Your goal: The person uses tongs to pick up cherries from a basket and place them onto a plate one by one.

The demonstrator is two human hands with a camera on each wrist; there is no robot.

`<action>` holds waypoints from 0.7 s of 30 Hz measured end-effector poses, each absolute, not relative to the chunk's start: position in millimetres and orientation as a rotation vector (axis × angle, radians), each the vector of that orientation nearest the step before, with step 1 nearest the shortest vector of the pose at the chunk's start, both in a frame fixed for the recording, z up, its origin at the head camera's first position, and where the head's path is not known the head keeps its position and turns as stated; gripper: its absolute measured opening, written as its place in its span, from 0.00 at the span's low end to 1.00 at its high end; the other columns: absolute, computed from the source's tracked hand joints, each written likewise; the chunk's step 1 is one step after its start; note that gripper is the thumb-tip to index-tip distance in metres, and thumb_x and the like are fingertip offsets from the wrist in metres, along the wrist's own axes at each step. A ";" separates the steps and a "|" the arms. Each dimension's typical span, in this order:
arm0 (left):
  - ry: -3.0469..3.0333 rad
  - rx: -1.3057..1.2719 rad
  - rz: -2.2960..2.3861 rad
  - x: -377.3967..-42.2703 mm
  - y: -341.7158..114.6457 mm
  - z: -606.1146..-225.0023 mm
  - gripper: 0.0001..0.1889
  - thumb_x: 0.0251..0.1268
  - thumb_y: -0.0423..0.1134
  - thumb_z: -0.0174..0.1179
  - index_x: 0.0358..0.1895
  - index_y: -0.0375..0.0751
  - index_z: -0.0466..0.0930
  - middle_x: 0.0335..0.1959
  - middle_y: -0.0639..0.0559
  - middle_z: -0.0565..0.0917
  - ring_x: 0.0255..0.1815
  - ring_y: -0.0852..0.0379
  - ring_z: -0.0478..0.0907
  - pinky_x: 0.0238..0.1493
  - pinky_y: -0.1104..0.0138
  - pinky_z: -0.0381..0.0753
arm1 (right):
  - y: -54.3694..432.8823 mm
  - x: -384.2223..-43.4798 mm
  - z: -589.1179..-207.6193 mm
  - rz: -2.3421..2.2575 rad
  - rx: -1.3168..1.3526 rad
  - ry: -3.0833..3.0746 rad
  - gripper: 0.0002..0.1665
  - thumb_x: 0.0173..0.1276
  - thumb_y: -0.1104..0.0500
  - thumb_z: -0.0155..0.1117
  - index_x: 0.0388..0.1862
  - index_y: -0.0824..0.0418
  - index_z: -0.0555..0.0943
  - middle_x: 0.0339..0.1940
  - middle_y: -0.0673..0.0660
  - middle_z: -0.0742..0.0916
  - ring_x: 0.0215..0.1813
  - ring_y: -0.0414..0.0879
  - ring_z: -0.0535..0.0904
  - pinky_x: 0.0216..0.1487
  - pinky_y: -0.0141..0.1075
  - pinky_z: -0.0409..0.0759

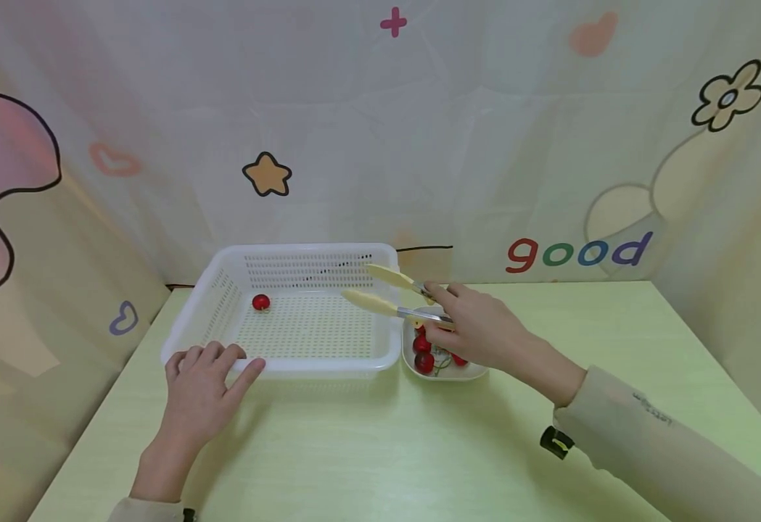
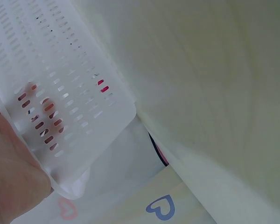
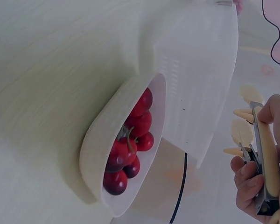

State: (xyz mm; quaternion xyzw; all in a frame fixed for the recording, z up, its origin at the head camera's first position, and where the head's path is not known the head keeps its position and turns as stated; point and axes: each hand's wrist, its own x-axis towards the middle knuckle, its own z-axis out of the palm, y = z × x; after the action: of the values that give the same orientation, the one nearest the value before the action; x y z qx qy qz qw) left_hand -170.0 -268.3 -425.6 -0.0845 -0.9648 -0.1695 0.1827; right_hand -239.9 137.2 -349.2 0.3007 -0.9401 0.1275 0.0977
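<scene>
My left hand [image 1: 200,395] grips the near left rim of a white perforated plastic basket [image 1: 328,365]; in the left wrist view its fingers show through the slots. One red cherry [image 1: 260,301] lies on the basket floor at the left. In my right hand [image 1: 484,326] is a pair of tongs [image 1: 370,301] with cream tips. The tips stand apart over the basket's right side, with nothing between them. Below the right hand sits a small white bowl [image 3: 100,144] holding several red cherries [image 3: 139,123], some with green stems. The hand hides part of the bowl in the head view.
The basket and bowl stand side by side on a pale green tabletop [image 1: 354,449]. A printed curtain [image 1: 328,109] hangs behind the table and along its sides. Black bands [image 1: 556,441] show at the wrists, by the sleeves [image 1: 654,428].
</scene>
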 end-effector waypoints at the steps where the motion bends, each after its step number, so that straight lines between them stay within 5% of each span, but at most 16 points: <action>1: -2.724 -0.237 -0.478 -170.0 -268.3 -425.5 0.24 0.77 0.62 0.53 0.47 0.43 0.82 0.41 0.46 0.79 0.50 0.36 0.70 0.61 0.36 0.52 | 133.7 -241.2 -348.8 0.372 0.901 -2.781 0.36 0.69 0.51 0.66 0.72 0.66 0.73 0.51 0.61 0.84 0.32 0.45 0.76 0.25 0.32 0.76; 5: -2.726 -0.234 -0.473 -170.5 -268.3 -425.8 0.24 0.77 0.62 0.53 0.46 0.43 0.82 0.41 0.46 0.79 0.50 0.36 0.70 0.61 0.36 0.53 | 120.4 -245.8 -346.3 0.336 0.941 -2.766 0.36 0.69 0.50 0.63 0.71 0.67 0.74 0.53 0.62 0.84 0.33 0.46 0.77 0.27 0.33 0.78; 12: -2.716 -0.234 -0.479 -170.4 -268.4 -426.2 0.24 0.76 0.62 0.53 0.46 0.43 0.82 0.41 0.45 0.80 0.49 0.37 0.70 0.61 0.36 0.53 | 100.8 -255.6 -341.7 0.312 0.991 -2.754 0.34 0.72 0.49 0.61 0.71 0.67 0.74 0.40 0.58 0.83 0.28 0.45 0.73 0.22 0.32 0.72; 21: -2.724 -0.235 -0.482 -170.5 -268.8 -426.1 0.24 0.77 0.62 0.53 0.46 0.44 0.82 0.42 0.45 0.80 0.49 0.37 0.70 0.61 0.36 0.53 | 79.4 -276.6 -333.7 0.356 1.041 -2.842 0.31 0.75 0.49 0.59 0.70 0.66 0.72 0.41 0.59 0.84 0.27 0.45 0.75 0.21 0.33 0.70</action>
State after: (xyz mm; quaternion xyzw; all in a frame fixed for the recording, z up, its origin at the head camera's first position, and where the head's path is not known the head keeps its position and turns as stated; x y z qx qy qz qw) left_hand -170.5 -268.8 -426.1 -0.0832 -0.9648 -0.1707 0.1818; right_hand -276.6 79.4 -333.7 0.3412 -0.9316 0.1165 0.0471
